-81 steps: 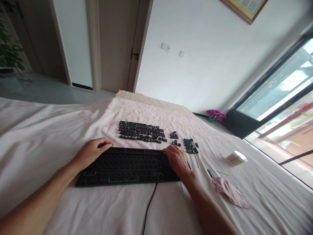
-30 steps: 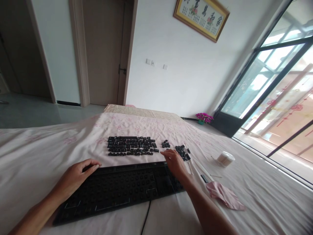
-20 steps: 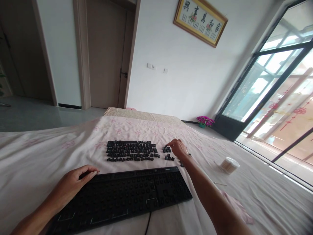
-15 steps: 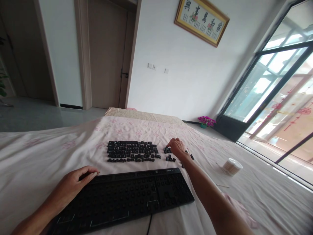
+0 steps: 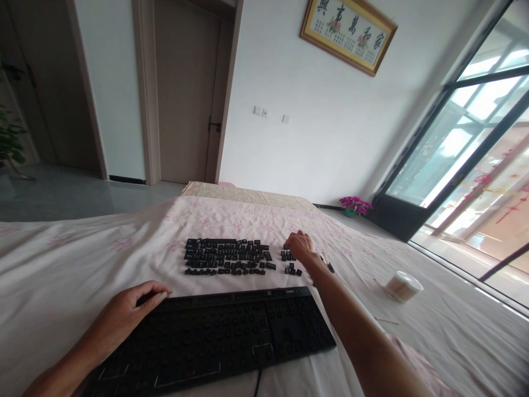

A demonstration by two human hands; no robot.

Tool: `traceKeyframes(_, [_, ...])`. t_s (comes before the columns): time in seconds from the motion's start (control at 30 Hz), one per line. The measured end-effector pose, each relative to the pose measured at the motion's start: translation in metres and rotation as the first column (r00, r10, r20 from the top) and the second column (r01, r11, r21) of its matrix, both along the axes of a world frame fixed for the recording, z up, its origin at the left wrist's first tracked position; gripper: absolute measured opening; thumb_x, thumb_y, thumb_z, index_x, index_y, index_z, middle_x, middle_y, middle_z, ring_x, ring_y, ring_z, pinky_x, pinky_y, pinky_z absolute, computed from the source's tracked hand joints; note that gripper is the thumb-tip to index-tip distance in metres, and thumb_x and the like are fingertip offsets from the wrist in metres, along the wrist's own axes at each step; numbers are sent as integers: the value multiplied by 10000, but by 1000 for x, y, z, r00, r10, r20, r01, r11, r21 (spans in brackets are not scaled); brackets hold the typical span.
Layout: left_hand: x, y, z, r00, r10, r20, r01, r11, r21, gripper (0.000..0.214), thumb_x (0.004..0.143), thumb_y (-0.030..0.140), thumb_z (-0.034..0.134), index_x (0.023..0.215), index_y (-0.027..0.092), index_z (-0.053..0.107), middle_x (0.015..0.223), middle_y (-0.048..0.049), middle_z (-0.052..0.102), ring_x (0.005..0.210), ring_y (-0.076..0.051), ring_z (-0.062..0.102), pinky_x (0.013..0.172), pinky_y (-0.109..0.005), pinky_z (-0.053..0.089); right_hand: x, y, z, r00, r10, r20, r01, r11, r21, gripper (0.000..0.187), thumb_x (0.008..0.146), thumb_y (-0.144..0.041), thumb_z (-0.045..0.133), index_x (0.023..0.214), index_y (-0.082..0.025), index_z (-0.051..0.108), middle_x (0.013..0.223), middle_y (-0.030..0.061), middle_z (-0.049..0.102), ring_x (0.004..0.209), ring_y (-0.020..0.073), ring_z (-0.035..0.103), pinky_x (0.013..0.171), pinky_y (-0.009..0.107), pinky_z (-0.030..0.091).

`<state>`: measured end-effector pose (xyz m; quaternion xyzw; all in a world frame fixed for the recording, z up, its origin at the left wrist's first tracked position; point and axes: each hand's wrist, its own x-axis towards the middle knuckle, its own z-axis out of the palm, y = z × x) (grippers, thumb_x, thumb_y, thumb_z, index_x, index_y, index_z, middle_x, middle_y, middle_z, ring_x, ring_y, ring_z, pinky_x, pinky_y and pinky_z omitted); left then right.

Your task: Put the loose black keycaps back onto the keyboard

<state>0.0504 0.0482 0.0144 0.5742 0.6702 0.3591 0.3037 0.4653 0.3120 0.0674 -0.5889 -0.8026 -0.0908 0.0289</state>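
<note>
A black keyboard (image 5: 243,336) with its keycaps off lies in front of me, its cable running toward me. My left hand (image 5: 138,303) is at its far left corner, thumb and fingers pressed together; what they pinch, if anything, is hidden. Several rows of loose black keycaps (image 5: 227,255) are spread on the cloth beyond the keyboard. To their right, my right hand (image 5: 301,245) reaches down over a smaller keycap group (image 5: 292,269). Its fingers are bent together, and their tips are partly hidden among the keycaps.
Right of my right forearm stands a clear round tub of cotton swabs (image 5: 404,286), with a loose swab (image 5: 387,320) nearby. A small dark tool (image 5: 329,264) lies beside my right wrist. A pink cloth (image 5: 417,358) is under my right arm. Floral fabric (image 5: 256,220) covers the surface.
The whole view has shifted slightly, so things appear a little further right. My right hand stays over the small keycap group, and my left hand keeps its place at the keyboard corner.
</note>
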Motion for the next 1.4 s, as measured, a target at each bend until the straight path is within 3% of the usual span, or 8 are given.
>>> traceKeyframes(0.5, [2,-1,6,1000,7,-29,-6,1000,16,374,802,554,550,918,245,726,940,-24,746,903,-246,677,761,-278,518,-16,-2,12,998,62,-1,-62,998,-26,135,790,-174,659,785,-222,786,948,109,725,1058,259,518,911,355,303])
traceKeyframes(0.6, [3,-2,8,999,15,-31,-14,1000,27,389,792,558,559,927,234,726,953,-34,745,926,-254,672,801,-294,511,-20,-20,19,993,93,-74,-94,996,-6,156,841,-231,631,875,-246,783,1024,68,714,1069,242,531,887,326,328])
traceKeyframes(0.73, [4,-4,11,999,3,-44,-2,1000,24,410,812,566,531,948,225,715,957,-37,742,930,-251,672,838,-307,499,-25,-67,21,967,172,-189,-175,985,0,194,891,-342,590,998,-328,752,1069,-19,694,1041,175,569,813,250,386])
traceKeyframes(0.83, [4,-5,13,998,-12,-56,15,999,38,398,813,559,531,938,229,715,964,-32,741,929,-246,671,850,-306,490,-26,-110,15,874,280,-397,-296,955,21,152,869,-306,619,910,-303,765,975,-13,702,969,171,598,827,257,412])
traceKeyframes(1.0, [4,-6,14,998,-8,-67,12,998,60,395,818,550,521,923,226,720,955,-26,745,914,-237,673,845,-295,488,-23,-162,12,841,324,-433,-347,937,27,149,877,-286,619,882,-302,768,910,-16,699,923,170,591,834,273,418])
traceKeyframes(1.4, [2,-5,9,996,-12,-89,17,998,56,401,831,548,515,953,221,712,988,-22,740,932,-227,666,819,-264,474,-23,-182,8,893,330,-307,-335,941,37,143,893,-269,618,889,-282,760,899,-12,684,880,167,550,798,279,389])
